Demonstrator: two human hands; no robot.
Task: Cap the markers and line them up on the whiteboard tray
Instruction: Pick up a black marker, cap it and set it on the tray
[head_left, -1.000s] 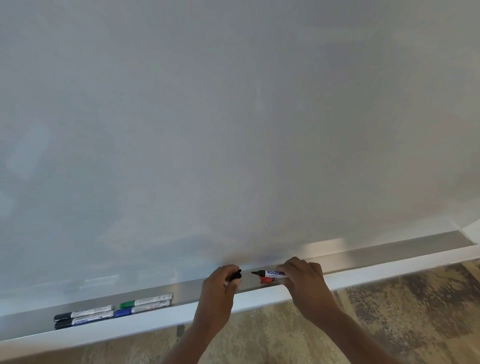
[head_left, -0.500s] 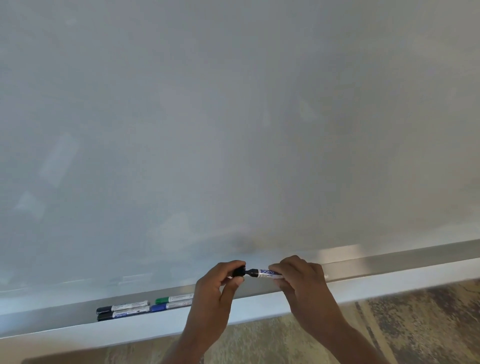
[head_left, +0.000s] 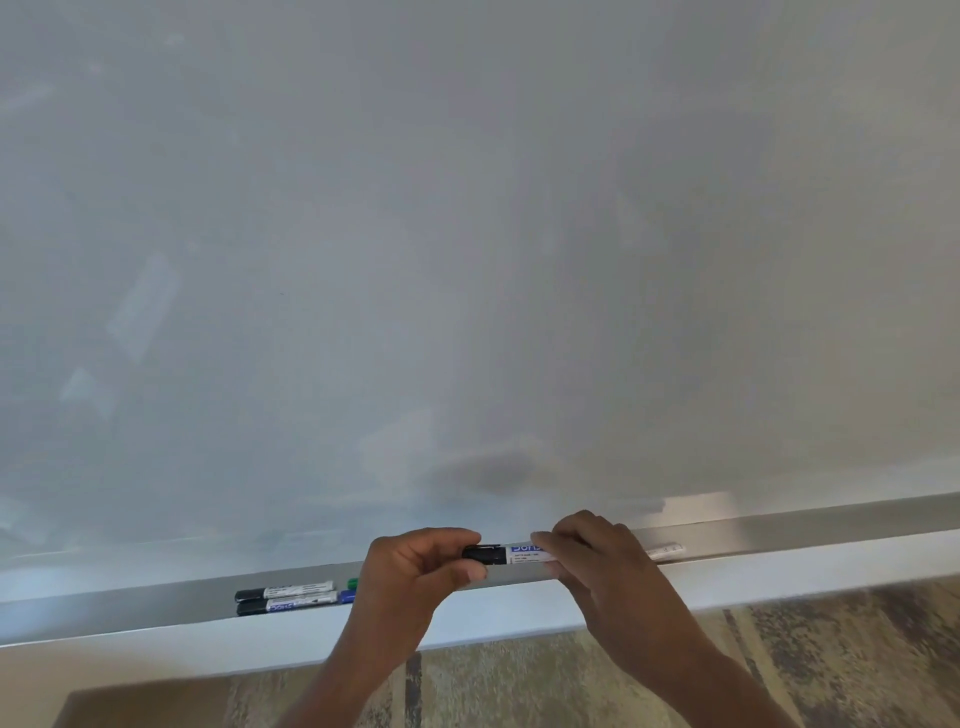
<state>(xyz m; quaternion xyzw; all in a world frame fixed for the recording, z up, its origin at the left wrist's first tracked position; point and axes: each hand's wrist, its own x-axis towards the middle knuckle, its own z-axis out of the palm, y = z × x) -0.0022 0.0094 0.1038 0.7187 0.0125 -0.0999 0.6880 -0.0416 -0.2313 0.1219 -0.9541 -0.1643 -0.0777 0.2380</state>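
Both hands hold one black marker (head_left: 511, 554) level, just above the whiteboard tray (head_left: 810, 535). My left hand (head_left: 415, 582) pinches its black cap (head_left: 484, 554), which sits on the marker's end. My right hand (head_left: 597, 566) grips the white barrel. Two capped black markers (head_left: 284, 598) lie side by side in the tray at the left. Beside them, a green cap (head_left: 352, 582) and a blue cap (head_left: 347, 595) show; my left hand hides the rest of those markers. Another white marker end (head_left: 667, 550) pokes out behind my right hand.
The whiteboard (head_left: 467, 260) fills the view above the tray. A white ledge (head_left: 779, 577) runs along the tray's front. Patterned carpet (head_left: 831, 654) lies below, with a brown surface (head_left: 145, 706) at the lower left.
The cap in my left hand met the marker tip and is now seated on it. Both hands rose slightly off the tray, and the view shifted so the laid markers sit further right.
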